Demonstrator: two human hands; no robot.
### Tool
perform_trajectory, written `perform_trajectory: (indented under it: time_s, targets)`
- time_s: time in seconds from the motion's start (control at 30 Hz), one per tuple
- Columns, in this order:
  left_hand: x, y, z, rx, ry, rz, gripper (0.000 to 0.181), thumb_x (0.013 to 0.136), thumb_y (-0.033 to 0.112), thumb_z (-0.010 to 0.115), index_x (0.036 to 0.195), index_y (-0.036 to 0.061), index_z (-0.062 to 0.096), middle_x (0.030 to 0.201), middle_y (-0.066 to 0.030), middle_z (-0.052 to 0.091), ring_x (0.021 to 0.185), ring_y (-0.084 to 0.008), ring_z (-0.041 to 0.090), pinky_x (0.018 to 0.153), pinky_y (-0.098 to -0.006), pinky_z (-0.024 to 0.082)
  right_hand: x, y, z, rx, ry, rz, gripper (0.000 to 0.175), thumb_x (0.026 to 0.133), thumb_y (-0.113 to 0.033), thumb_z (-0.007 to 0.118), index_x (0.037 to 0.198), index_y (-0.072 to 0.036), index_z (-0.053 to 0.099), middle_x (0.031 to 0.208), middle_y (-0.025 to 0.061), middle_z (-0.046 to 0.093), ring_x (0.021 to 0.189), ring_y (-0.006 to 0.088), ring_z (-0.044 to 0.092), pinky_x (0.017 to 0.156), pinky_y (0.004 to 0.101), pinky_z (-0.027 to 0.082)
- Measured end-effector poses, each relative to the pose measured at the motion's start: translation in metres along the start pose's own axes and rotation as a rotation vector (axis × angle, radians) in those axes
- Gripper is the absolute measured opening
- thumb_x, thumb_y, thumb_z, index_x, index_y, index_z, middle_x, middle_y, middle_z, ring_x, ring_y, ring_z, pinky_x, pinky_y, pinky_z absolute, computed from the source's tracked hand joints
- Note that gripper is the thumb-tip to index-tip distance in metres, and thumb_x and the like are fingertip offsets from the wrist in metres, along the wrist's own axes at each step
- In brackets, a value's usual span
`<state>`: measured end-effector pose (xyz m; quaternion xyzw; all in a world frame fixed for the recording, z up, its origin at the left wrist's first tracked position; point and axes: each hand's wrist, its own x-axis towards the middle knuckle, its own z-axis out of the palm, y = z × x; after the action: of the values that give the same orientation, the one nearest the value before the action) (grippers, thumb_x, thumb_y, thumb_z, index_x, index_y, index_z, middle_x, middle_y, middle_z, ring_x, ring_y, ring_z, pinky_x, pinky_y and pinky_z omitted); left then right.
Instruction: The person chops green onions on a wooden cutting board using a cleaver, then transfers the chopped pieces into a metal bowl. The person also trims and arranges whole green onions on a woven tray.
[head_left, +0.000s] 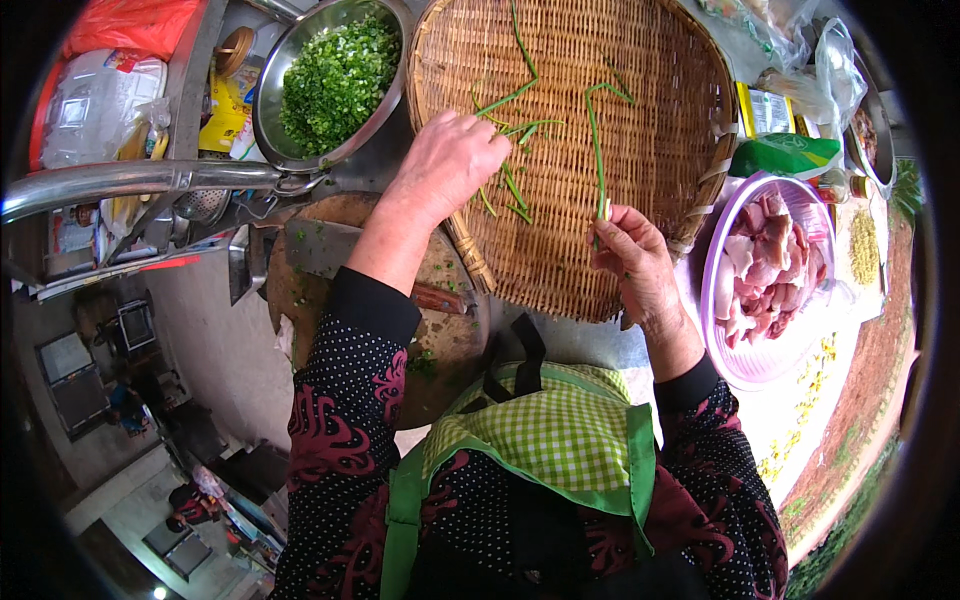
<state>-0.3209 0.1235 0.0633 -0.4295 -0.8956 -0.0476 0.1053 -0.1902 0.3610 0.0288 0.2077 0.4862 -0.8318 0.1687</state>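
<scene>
My left hand is over the left part of a woven bamboo tray, its fingers bent down at some green scallion pieces; whether it grips one is hidden. My right hand, at the tray's near right edge, pinches a scallion stalk whose long green leaf bends over the weave. Another bent green stalk lies near the left fingers. A cleaver with a wooden handle rests on a round wooden chopping board beneath my left forearm. Chopped scallions fill much of a metal bowl at the upper left.
On the right stands a purple plastic basket with raw meat pieces. Behind it are a green packet and plastic bags. A metal rail crosses the left side. Further off at lower left, a person is visible.
</scene>
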Motion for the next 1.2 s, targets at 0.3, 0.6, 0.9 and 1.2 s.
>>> perform_trajectory:
  time_s: [0.3,0.6,0.9,1.2]
  targets:
    - [-0.016,-0.008,0.011,-0.222,-0.191,-0.164,0.007,0.076,0.008,0.071,0.082,0.0085,0.066,0.081,-0.0061,0.061,0.082,-0.0268,0.063,0.071,-0.0397,0.051,-0.004,0.006,-0.001,-0.029,-0.018,0.013,0.014,0.096,-0.021,0.065,0.103,-0.010,0.063,0.085,-0.0039,0.064,0.074,0.0046,0.057,0.066,0.0210,0.049]
    - [-0.012,0.007,-0.013,-0.320,-0.085,-0.080,0.013,0.074,0.008,0.075,0.085,0.0069,0.068,0.085,-0.0046,0.062,0.082,-0.0259,0.063,0.073,-0.0380,0.052,-0.001,0.017,0.009,0.021,-0.072,0.057,0.010,0.099,-0.019,0.061,0.104,-0.011,0.060,0.101,0.0049,0.070,0.091,0.0109,0.066,0.071,0.0247,0.055]
    - [-0.006,0.036,-0.013,-0.245,-0.046,0.047,0.008,0.074,0.010,0.067,0.082,0.0097,0.065,0.085,-0.0030,0.061,0.083,-0.0235,0.062,0.071,-0.0369,0.048,-0.006,0.019,0.027,0.086,-0.168,0.166,0.014,0.101,-0.019,0.055,0.112,-0.010,0.053,0.108,0.0140,0.068,0.096,0.0218,0.069,0.080,0.0338,0.057]
    - [-0.003,0.047,-0.001,-0.089,-0.032,0.136,0.006,0.076,0.013,0.061,0.071,0.0120,0.059,0.080,-0.0009,0.056,0.086,-0.0183,0.061,0.079,-0.0350,0.046,-0.008,0.024,0.025,0.211,-0.223,0.293,0.014,0.101,-0.012,0.050,0.114,-0.007,0.052,0.094,0.0125,0.068,0.082,0.0214,0.069,0.072,0.0345,0.058]
